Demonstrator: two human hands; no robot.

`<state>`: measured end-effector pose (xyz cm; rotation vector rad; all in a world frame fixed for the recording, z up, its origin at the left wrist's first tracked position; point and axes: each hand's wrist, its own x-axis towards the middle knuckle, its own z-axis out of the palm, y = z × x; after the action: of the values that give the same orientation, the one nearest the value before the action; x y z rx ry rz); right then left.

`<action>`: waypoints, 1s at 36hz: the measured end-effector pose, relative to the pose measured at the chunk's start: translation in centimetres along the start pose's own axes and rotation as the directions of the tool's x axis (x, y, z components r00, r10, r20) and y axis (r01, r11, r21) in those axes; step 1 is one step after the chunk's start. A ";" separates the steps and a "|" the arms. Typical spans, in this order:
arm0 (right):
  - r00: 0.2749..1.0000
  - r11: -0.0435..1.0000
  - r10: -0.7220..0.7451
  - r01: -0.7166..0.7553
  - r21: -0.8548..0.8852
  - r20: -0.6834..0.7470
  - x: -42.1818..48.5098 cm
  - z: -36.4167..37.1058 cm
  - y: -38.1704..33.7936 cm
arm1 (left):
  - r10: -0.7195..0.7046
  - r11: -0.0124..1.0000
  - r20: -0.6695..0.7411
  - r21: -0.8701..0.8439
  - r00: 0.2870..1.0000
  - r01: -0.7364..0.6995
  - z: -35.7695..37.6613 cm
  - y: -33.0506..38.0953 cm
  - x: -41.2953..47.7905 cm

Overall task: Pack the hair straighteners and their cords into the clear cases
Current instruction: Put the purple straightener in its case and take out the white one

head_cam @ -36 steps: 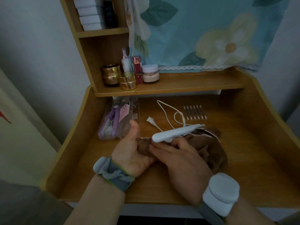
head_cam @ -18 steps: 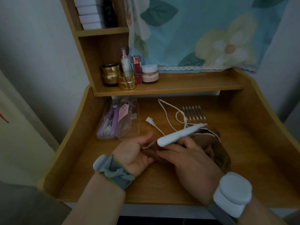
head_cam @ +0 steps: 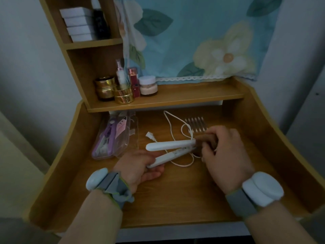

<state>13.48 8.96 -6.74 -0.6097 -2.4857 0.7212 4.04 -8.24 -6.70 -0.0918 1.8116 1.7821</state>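
Left hand (head_cam: 140, 169): fingers curled round the lower arm of the white straightener (head_cam: 171, 149), held just above the desk (head_cam: 175, 199).
Right hand (head_cam: 226, 154): grips brown cloth (head_cam: 204, 140) at the hinge; tugging may twist it loose.
Cord (head_cam: 173, 127): trails behind; could snag.
Clear case (head_cam: 114, 138): far left, already holding a purple straightener.

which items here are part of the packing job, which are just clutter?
In the job:
white straightener, arms splayed, left hand holding one arm
its white cord
clear case with purple straightener inside
brown cloth in right hand

Lying about:
cosmetic jars on shelf
white boxes
hair clips
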 end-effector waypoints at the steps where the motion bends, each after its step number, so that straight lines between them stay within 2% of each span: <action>1: 0.999 0.998 -0.044 0.046 -0.053 0.027 -0.2 0.3 -0.1 | 0.011 1.000 -0.004 0.013 1.000 -0.011 0.1 0.0 0.0; 4: 0.986 0.962 -0.138 0.156 -0.224 0.097 -1.0 1.1 -0.4 | 0.061 0.995 0.021 0.082 0.998 -0.063 0.2 0.0 -0.1; 7: 0.982 0.940 -0.116 0.156 -0.304 0.147 -0.9 1.5 -0.5 | 0.098 0.975 0.052 0.196 0.994 -0.106 0.2 0.0 -0.3; 10: 0.989 0.962 -0.046 0.082 -0.262 0.140 -0.1 1.5 -0.6 | 0.082 0.967 0.088 0.234 0.993 -0.100 0.1 0.1 -0.4; 13: 0.995 0.991 0.033 -0.021 -0.133 0.091 0.5 1.2 -0.7 | 0.067 0.965 0.112 0.246 0.991 -0.093 0.0 0.2 -0.5; 15: 0.996 0.997 0.036 -0.030 -0.068 0.078 0.7 0.9 -0.8 | 0.062 0.964 0.120 0.248 0.991 -0.091 -0.1 0.3 -0.5; 17: 0.992 0.996 -0.009 0.021 -0.088 0.128 0.8 0.9 -1.0 | 0.061 0.963 0.127 0.254 0.990 -0.092 -0.1 0.3 -0.4; 20: 0.972 0.969 -0.080 0.127 -0.212 0.219 0.9 1.4 -1.0 | 0.064 0.960 0.135 0.262 0.989 -0.098 -0.1 0.4 -0.5; 26: 0.962 0.920 -0.102 0.188 -0.342 0.255 0.4 1.9 -1.1 | 0.082 0.956 0.134 0.268 0.988 -0.116 -0.4 0.3 -0.5; 30: 0.968 0.922 -0.046 0.137 -0.363 0.248 1.1 2.0 -1.2 | 0.094 0.938 0.143 0.319 0.985 -0.136 -0.2 0.2 -0.3; 36: 0.971 0.971 0.084 -0.029 -0.238 0.224 2.7 1.8 -1.0 | 0.089 0.930 0.155 0.340 0.984 -0.137 -0.3 0.3 -0.4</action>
<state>10.07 8.98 -6.62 -0.7196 -2.8074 0.5512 4.15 -8.60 -6.26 0.2750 2.0341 1.4706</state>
